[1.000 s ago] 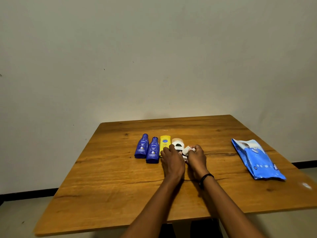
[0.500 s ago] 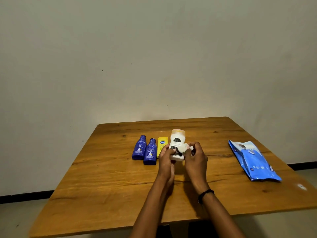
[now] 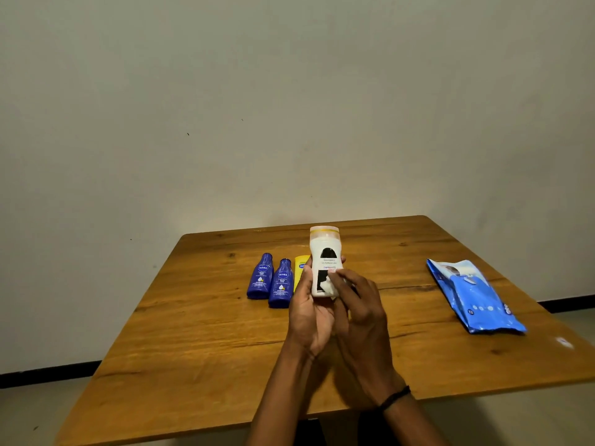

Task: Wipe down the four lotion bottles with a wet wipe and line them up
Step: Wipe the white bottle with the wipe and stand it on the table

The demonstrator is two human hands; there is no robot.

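My left hand (image 3: 309, 312) holds a white lotion bottle (image 3: 324, 252) with a black label upright above the table. My right hand (image 3: 360, 312) presses a small white wet wipe (image 3: 327, 284) against the bottle's lower front. Two dark blue bottles (image 3: 261, 276) (image 3: 281, 283) lie side by side on the wooden table (image 3: 199, 336), caps pointing away from me. A yellow bottle (image 3: 300, 267) lies just right of them, mostly hidden behind my left hand.
A blue pack of wet wipes (image 3: 473, 296) lies flat near the table's right edge. A small white scrap (image 3: 563, 342) sits at the right front corner. A plain wall stands behind the table, floor below at both sides.
The white bottle went from lying on the table to lifted upright in my left hand. It is now higher and closer to me, with the wipe lower on its front.
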